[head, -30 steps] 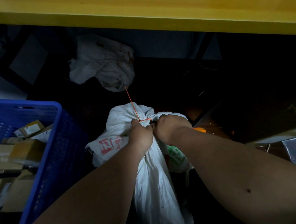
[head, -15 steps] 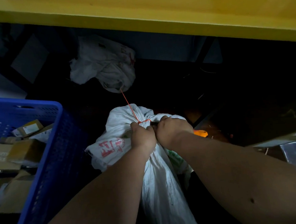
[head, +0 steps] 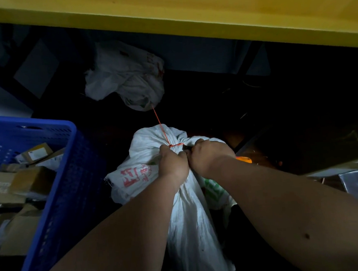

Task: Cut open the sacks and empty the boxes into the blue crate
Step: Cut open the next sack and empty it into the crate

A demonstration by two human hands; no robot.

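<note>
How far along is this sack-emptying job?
Partly done: the blue crate already holds boxes, and a crumpled sack lies under the yellow table. In hand: both hands, left and right, grip a white sack at its red string. Left: cutting and emptying it.

a dim parcel-sorting or warehouse floor: at left a blue crate (head: 56,186) holds cardboard boxes (head: 18,184), white woven sacks (head: 127,79) lie on the dark floor, and a yellow worktable edge (head: 186,10) runs along the far side.
</note>
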